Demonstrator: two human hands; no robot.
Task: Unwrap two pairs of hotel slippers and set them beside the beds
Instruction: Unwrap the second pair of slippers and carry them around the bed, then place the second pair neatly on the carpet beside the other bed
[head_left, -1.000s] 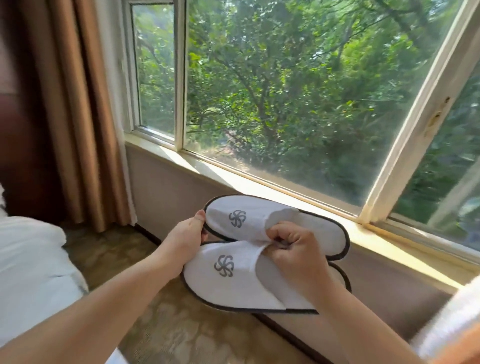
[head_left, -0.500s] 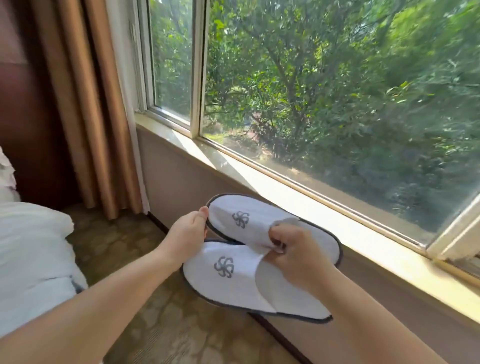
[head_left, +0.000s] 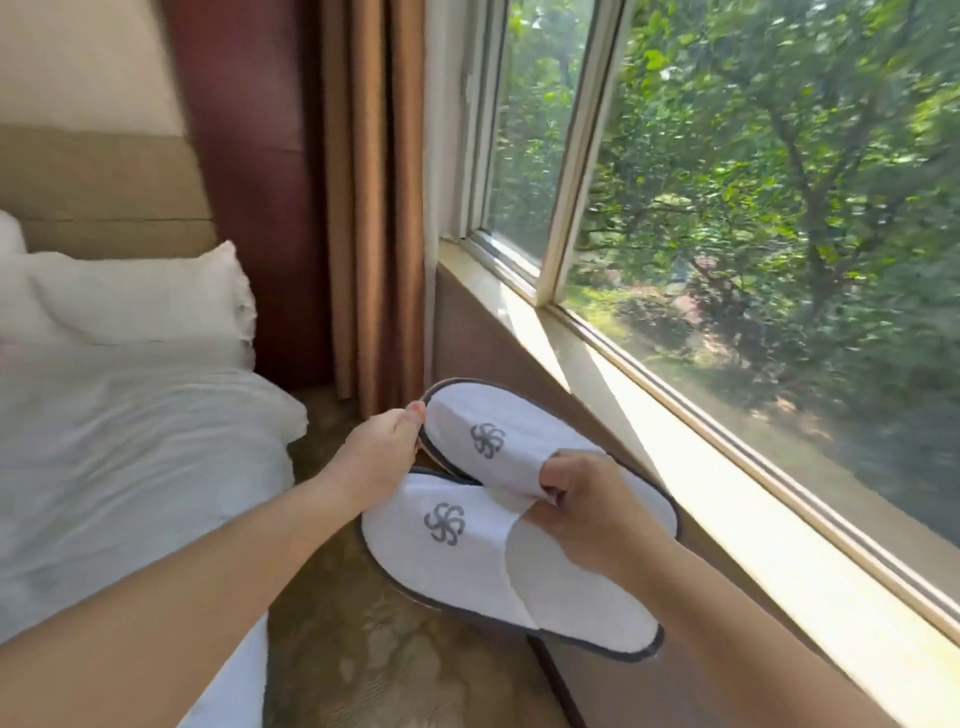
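beside the bed (head_left: 130, 457), both hands gripping unwrapped slippers (head_left: 467, 551)

Two white terry slippers, dark-edged, grey pinwheel logos, were unwrapped. The far slipper (head_left: 498, 441) overlapped the near slipper (head_left: 467, 545), both held above carpet, toes leftward.

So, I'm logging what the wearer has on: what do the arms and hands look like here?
Both forearms are bare, with no sleeve in view. The left hand and right hand show no gloves, rings, watch or bracelet.
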